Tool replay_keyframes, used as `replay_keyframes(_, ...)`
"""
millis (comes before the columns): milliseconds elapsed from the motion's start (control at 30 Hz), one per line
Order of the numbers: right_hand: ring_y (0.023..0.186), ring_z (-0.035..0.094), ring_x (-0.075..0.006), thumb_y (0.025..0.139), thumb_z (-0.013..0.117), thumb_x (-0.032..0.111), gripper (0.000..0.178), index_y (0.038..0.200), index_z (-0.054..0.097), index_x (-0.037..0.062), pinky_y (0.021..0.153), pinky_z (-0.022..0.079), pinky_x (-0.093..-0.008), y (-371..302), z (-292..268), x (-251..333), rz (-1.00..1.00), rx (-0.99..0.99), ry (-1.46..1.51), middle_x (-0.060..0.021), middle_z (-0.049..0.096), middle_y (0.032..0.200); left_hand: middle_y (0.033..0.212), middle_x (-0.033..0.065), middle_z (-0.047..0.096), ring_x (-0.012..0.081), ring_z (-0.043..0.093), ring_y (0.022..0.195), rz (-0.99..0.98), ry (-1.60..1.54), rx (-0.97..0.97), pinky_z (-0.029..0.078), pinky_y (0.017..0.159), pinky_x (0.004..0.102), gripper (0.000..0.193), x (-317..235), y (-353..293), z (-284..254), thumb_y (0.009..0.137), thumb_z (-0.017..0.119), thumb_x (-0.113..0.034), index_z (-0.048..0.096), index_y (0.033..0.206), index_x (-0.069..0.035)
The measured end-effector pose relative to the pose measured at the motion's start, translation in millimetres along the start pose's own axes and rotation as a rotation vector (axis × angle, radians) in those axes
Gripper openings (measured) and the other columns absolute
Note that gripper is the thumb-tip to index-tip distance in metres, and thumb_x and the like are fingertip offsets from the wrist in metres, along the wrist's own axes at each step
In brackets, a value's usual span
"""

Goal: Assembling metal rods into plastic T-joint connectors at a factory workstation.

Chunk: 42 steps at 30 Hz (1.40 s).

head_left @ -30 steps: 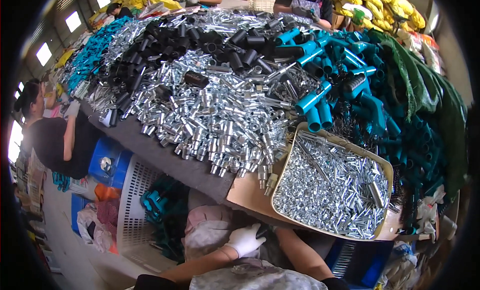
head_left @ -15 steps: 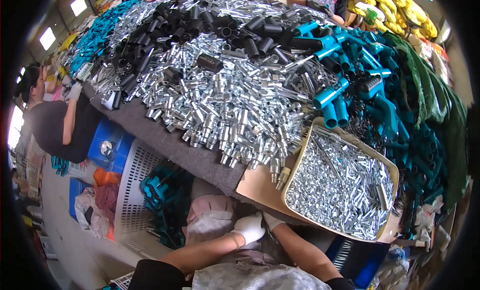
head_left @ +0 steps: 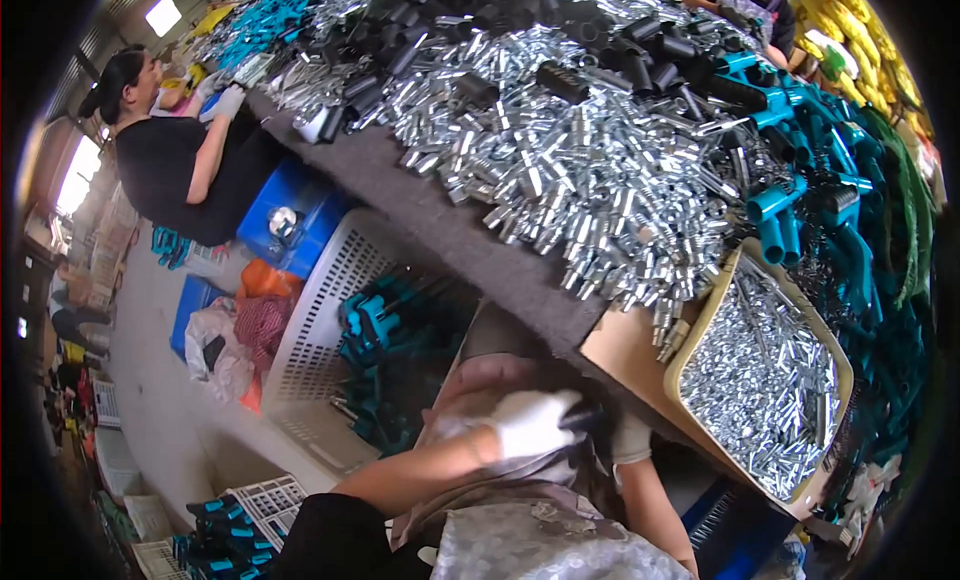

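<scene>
My left hand (head_left: 535, 425), in a white glove, is over my lap in front of the table edge. Its fingers close on a small dark piece (head_left: 584, 418), blurred and too unclear to name. Close beside it is my gloved right hand (head_left: 630, 438), half in the shadow below the table; its fingers are hidden. A patterned apron (head_left: 530, 545) covers my lap. Above both hands, a heap of shiny metal fittings (head_left: 560, 180) lies on the grey table cover (head_left: 460, 240). To the right of them sits a cream tray (head_left: 690, 365) full of small metal pins and bits.
A white perforated crate (head_left: 325, 310) with teal tool parts (head_left: 370, 325) stands left of my knees. Teal tubes (head_left: 785, 225) and black sleeves (head_left: 640, 65) are piled on the table. At the left sits a co-worker (head_left: 170, 170) beside a blue bin (head_left: 310, 215).
The view has swung left, so the scene sits further right. My left hand has come up a little from my lap, and a dark piece now shows at its fingers.
</scene>
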State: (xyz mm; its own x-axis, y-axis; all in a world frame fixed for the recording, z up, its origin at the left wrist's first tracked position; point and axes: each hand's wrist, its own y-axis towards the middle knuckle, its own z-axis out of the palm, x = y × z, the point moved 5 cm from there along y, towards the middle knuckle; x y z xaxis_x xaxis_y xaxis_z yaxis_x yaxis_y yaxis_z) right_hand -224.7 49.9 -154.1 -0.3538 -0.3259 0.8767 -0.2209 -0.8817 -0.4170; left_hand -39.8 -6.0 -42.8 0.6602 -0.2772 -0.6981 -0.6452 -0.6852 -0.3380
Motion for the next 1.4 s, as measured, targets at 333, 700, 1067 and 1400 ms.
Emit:
replay_keyframes(333,0.105,0.07,-0.0238,0.097,0.061,0.011,0.024,0.117,0.069,0.0007,0.093,0.056,-0.0369,-4.2,-90.5,-82.8,-0.362,0.098,-0.797,-0.0107,0.072,0.118,0.103,0.0199,0.072,0.0349,0.072,0.094,-0.166,-0.03,-0.828,0.057,0.084,0.0391,0.057,82.7,-176.6,-184.8,0.077,0.083,-0.014,0.063,0.128,-0.002)
replay_keyframes(700,0.098,0.068,-0.0182,0.098,0.06,0.011,0.023,0.111,0.074,-0.0033,0.091,0.053,-0.031,-39.2,-10.4,-56.6,-0.015,0.036,-0.454,-0.0112,0.075,0.104,0.132,0.0092,0.067,0.0355,0.059,0.12,-0.294,0.58,-0.489,0.048,0.104,0.045,0.047,354.8,-107.9,-51.4,0.082,0.067,-0.009,0.068,0.129,-0.016)
replay_keyframes(1067,0.107,0.069,-0.0256,0.102,0.063,0.017,0.028,0.125,0.069,0.0022,0.097,0.053,-0.0352,-110.1,62.1,145.8,-0.221,0.637,-0.696,-0.0144,0.072,0.118,0.127,0.0195,0.071,0.0294,0.065,0.123,-0.275,-0.165,-0.135,0.048,0.106,0.0362,0.042,275.6,-57.1,-100.7,0.092,0.07,-0.02,0.068,0.128,0.002)
replay_keyframes(1400,0.093,0.072,-0.0295,0.092,0.068,0.014,0.018,0.105,0.076,0.0054,0.085,0.056,-0.0401,-50.4,28.5,374.4,-0.921,0.038,-1.181,-0.0143,0.074,0.098,0.115,0.0158,0.072,0.0302,0.07,0.107,0.498,0.097,-0.014,0.054,0.096,0.0379,0.039,-106.6,-2.2,-212.5,0.096,0.064,-0.026,0.069,0.127,-0.004)
